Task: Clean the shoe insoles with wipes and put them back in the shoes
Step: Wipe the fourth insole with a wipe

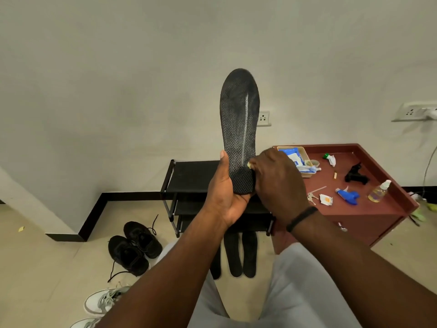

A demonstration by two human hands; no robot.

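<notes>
A red-brown table point(369, 209) fills the right middle of the frame, with a raised rim around its top. Left of it, at centre, stands a black shoe rack point(189, 176) against the wall, its lower shelves partly hidden by the arms.

In the centre of the frame a black insole point(238, 119) is held upright, toe end up, its dotted face toward the camera with a pale streak down it. The left hand point(224, 192) has its grip closed around the heel end, thumb up along the left edge and fingers curled beneath. The right hand point(279, 181), a dark band on its wrist, sits at the insole's lower right edge with curled fingers; a small pale bit shows at the fingertips, but what it is cannot be told, nor whether the grip holds anything.

On the floor at lower centre lie more black insoles point(238, 254) side by side, partly behind the arm. At lower left sits a pair of black shoes point(134, 247) with loose laces, and below them white shoes point(101, 301).

On the table: a shallow tray holding a blue-and-white wipes pack point(292, 157), a blue spray head point(348, 196), a small clear bottle point(378, 191), a black object point(356, 174) and keys point(312, 197)
</notes>
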